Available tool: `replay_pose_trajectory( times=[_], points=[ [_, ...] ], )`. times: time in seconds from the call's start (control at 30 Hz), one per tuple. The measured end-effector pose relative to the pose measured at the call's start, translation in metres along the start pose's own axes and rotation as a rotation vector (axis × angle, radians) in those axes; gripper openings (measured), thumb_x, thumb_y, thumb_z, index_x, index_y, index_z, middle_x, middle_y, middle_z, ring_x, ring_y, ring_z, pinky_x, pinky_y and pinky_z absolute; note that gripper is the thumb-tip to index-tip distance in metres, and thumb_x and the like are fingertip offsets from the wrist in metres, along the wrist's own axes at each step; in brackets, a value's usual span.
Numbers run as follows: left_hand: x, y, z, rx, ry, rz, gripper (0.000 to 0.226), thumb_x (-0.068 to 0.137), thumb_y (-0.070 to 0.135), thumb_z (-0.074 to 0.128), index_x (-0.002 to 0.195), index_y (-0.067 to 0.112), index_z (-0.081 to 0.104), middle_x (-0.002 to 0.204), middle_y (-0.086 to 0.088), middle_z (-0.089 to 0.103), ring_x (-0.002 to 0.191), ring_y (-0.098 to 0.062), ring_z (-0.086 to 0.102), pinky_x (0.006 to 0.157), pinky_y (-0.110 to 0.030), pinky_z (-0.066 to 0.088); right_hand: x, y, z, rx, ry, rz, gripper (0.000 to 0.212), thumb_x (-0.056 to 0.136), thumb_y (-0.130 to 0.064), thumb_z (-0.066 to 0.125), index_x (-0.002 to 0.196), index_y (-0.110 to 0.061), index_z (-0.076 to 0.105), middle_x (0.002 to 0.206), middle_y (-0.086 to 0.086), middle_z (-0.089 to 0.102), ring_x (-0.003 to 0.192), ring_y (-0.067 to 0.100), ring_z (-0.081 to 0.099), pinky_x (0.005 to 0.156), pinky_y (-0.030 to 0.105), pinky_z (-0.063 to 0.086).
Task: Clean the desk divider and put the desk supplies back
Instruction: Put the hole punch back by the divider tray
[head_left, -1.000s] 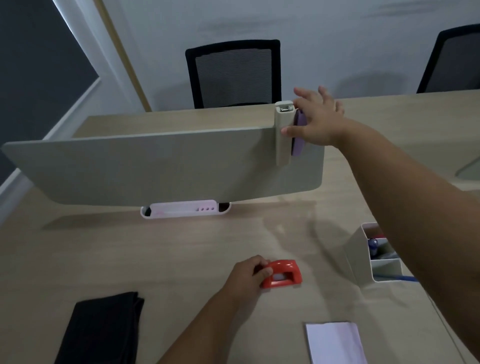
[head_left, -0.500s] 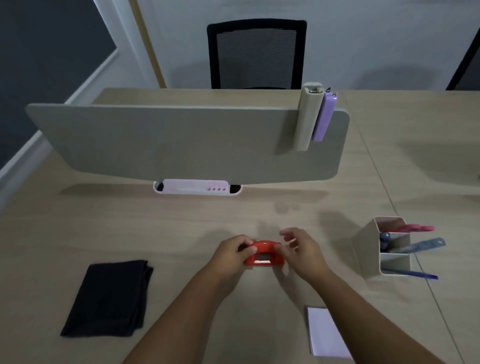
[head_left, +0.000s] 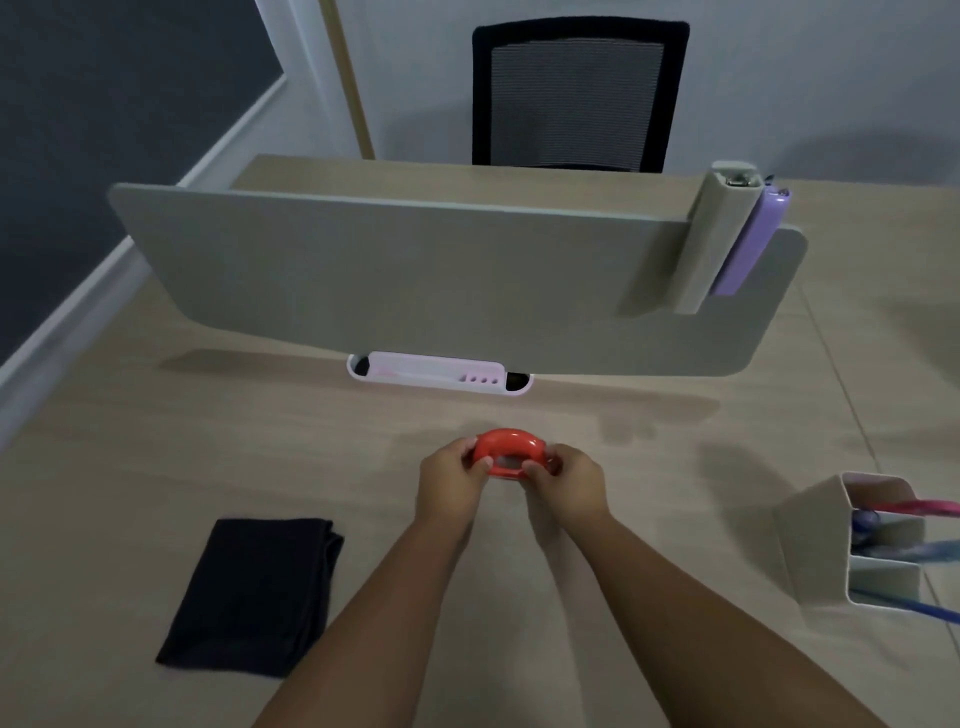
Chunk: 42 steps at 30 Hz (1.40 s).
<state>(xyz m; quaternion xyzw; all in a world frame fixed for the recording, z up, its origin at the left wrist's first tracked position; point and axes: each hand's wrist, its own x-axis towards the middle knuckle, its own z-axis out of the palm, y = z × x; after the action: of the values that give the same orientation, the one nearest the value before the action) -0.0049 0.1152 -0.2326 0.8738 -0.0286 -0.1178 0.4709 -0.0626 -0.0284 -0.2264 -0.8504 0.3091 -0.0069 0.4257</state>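
Note:
A grey-beige desk divider (head_left: 415, 280) stands across the wooden desk. On its right end hangs a beige holder (head_left: 719, 244) with a purple stapler (head_left: 748, 244) beside it. Below the divider sits a white and pink cable tray (head_left: 439, 375). In front of it I hold a red ring-shaped tape dispenser (head_left: 508, 451) just above the desk, my left hand (head_left: 452, 480) gripping its left side and my right hand (head_left: 569, 483) its right side. A folded black cloth (head_left: 254, 592) lies at the lower left.
A beige pen holder (head_left: 821, 545) lies tilted at the right with pens and a pink item sticking out. A black mesh chair (head_left: 576, 93) stands behind the desk. A dark wall and white skirting run along the left.
My right hand left the holder on the divider and came down onto the red tape dispenser. Both hands now grip it, slightly lifted and farther forward. The head view moved closer.

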Motion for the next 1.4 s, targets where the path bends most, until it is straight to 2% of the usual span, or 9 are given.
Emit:
replay_pose_trajectory(
  times=[0.2,0.43,0.57,0.67,0.8,0.9,1.07,1.23,1.4],
  points=[
    [0.042,0.002,0.016,0.020,-0.024,0.058,0.030,0.081,0.027,0.063,0.110,0.023,0.068,0.096,0.005,0.074,0.087,-0.013,0.069,0.086,-0.036,0.055,0.035,0.000,0.003,-0.010,0.054,0.015,0.026,0.083,-0.031,0.068,0.099,-0.011,0.069,0.095,0.013,0.068,0.089,0.029,0.063,0.068,0.022,0.032],
    [0.054,0.000,0.024,0.057,0.011,0.123,0.034,0.089,0.033,0.061,0.121,0.021,0.065,0.105,0.000,0.073,0.094,-0.014,0.066,0.089,-0.029,0.052,0.045,-0.010,-0.008,0.062,0.017,0.031,0.030,0.083,-0.033,0.069,0.105,-0.013,0.065,0.091,0.005,0.068,0.083,0.019,0.062,0.064,0.021,0.035],
    [0.022,-0.008,0.024,-0.203,-0.032,-0.086,0.061,0.083,0.039,0.066,0.139,0.024,0.047,0.114,0.006,0.066,0.102,-0.012,0.065,0.099,-0.035,0.050,0.027,-0.004,-0.029,0.200,-0.044,0.134,0.048,0.083,-0.049,0.065,0.118,-0.019,0.051,0.084,0.000,0.060,0.081,0.021,0.060,0.072,0.025,0.045],
    [-0.021,-0.018,0.028,-0.235,-0.082,-0.166,0.067,0.081,0.028,0.070,0.142,0.022,0.043,0.128,-0.001,0.060,0.110,-0.012,0.060,0.104,-0.037,0.047,0.003,0.025,-0.063,0.178,-0.184,0.187,0.043,0.084,-0.046,0.065,0.117,-0.020,0.054,0.083,0.000,0.065,0.075,0.021,0.064,0.074,0.032,0.051],
    [-0.093,-0.014,0.040,0.092,-0.279,0.093,0.066,0.076,0.040,0.067,0.137,0.024,0.048,0.138,0.007,0.043,0.125,-0.012,0.041,0.110,-0.032,0.035,-0.053,0.078,-0.115,-0.107,-0.322,0.212,0.048,0.078,-0.034,0.075,0.120,-0.018,0.059,0.081,-0.016,0.052,0.071,0.001,0.052,0.067,0.020,0.039],
    [-0.144,0.007,0.054,0.345,-0.498,0.261,0.079,0.064,0.059,0.062,0.137,0.035,0.042,0.137,0.016,0.033,0.123,-0.013,0.031,0.107,-0.031,0.031,-0.094,0.107,-0.141,-0.381,-0.380,0.213,0.068,0.066,-0.047,0.080,0.125,-0.026,0.056,0.106,-0.007,0.059,0.094,0.012,0.056,0.081,0.022,0.041],
    [-0.197,0.058,0.096,0.686,-0.753,0.307,0.108,0.048,0.082,0.052,0.141,0.031,0.031,0.145,0.010,0.022,0.132,-0.023,0.026,0.108,-0.042,0.027,-0.146,0.139,-0.156,-0.717,-0.435,0.121,0.101,0.046,-0.060,0.079,0.136,-0.040,0.037,0.139,-0.004,0.033,0.126,0.021,0.036,0.103,0.037,0.039],
    [-0.207,0.067,0.130,0.864,-0.740,0.352,0.103,0.054,0.070,0.070,0.136,0.018,0.034,0.133,-0.005,0.030,0.117,-0.027,0.033,0.099,-0.040,0.035,-0.159,0.157,-0.150,-0.785,-0.312,0.015,0.093,0.048,-0.054,0.082,0.128,-0.043,0.037,0.140,-0.003,0.028,0.126,0.025,0.035,0.102,0.041,0.042],
    [-0.204,0.069,0.136,0.912,-0.785,0.305,0.102,0.054,0.062,0.076,0.134,0.015,0.033,0.133,-0.008,0.032,0.122,-0.029,0.036,0.100,-0.041,0.038,-0.160,0.163,-0.148,-0.782,-0.308,0.009,0.090,0.047,-0.055,0.081,0.124,-0.029,0.043,0.130,0.000,0.036,0.116,0.021,0.039,0.094,0.034,0.047]
  ],
)
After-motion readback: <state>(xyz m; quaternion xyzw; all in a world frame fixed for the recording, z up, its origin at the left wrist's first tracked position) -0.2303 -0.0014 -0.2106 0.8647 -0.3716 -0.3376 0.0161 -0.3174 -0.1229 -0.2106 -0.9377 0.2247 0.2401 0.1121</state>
